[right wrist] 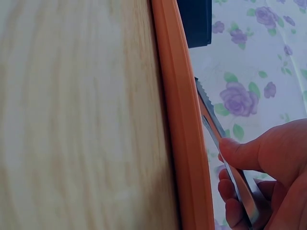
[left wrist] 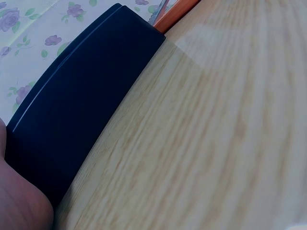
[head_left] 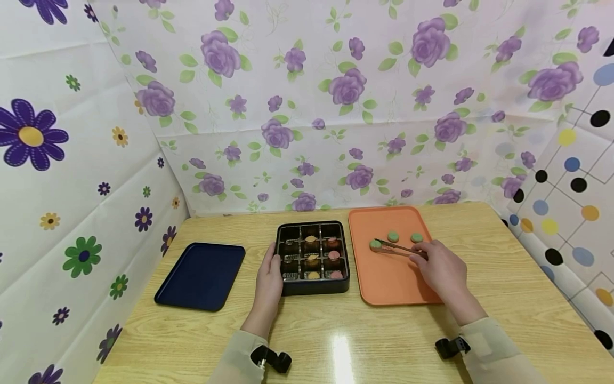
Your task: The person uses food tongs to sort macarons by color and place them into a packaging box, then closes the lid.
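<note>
Our right hand [head_left: 443, 269] pinches slim metal tongs [head_left: 398, 248], tips closed on a round green sweet [head_left: 375, 244] over the flat orange plastic tray [head_left: 388, 288]; two more green sweets [head_left: 393, 236] lie beside it. Our left hand [head_left: 268, 282] rests, fingers straight, against the black compartmented sweet box [head_left: 314, 250]. A dark blue tray [head_left: 201, 276] sits left on the pale wooden table [head_left: 336, 341], flowered sheets behind. Wrist views hide the sweets.

So the tongs [head_left: 398, 248] are slim and brownish, lying nearly flat over the orange tray [head_left: 384, 288], tips closed around a round green sweet [head_left: 375, 244] at the tray's left side. Two more green ones [head_left: 393, 236] sit just behind. The black box [head_left: 313, 258] stands right beside the tray, grid compartments holding yellow and pink sweets.
</note>
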The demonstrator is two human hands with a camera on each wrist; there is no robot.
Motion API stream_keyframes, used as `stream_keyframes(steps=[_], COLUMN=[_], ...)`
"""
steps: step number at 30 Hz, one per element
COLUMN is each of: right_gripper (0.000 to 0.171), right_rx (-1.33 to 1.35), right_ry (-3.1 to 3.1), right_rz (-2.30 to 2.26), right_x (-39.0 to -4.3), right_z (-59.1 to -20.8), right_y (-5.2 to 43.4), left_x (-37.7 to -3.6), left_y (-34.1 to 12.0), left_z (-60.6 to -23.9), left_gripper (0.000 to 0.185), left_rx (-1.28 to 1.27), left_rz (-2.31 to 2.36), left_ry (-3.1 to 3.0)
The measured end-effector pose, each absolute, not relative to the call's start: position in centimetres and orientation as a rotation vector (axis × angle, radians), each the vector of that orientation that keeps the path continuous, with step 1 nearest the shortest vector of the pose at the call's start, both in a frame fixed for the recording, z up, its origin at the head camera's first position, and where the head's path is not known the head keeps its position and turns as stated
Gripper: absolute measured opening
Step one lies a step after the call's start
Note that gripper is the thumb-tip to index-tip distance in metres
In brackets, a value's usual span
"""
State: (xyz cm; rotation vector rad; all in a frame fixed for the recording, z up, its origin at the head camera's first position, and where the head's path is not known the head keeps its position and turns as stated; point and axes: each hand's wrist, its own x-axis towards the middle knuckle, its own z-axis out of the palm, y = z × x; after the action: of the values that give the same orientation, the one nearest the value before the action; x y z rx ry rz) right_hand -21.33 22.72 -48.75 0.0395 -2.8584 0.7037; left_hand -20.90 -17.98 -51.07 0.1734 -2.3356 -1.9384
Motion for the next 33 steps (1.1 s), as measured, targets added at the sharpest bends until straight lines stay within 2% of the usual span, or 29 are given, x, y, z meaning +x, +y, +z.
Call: stream_keyframes(steps=[16, 27, 33], right_gripper=[0.020, 0.028, 0.025], right_rx=[0.151, 0.240, 0.304], right_ry=[-2.733, -2.721, -2.714], right_rz=[0.722, 0.782, 0.771], right_x=[-20.8, -20.5, -20.3], right_z=[-46.8, -45.5, -44.4], right_y=[20.9, 19.0, 17.1], left_x=[-20.8, -21.2, -21.1], left_y=[-18.1, -18.7, -19.1], left_z=[-51.0, -51.2, -51.5], left_gripper=[0.059, 0.056, 0.058], left_rx=[0.175, 0.138, 0.097], left_rz=[-1.938, -2.187, -2.156], left_ry=[-2.340, -2.152, -2.201])
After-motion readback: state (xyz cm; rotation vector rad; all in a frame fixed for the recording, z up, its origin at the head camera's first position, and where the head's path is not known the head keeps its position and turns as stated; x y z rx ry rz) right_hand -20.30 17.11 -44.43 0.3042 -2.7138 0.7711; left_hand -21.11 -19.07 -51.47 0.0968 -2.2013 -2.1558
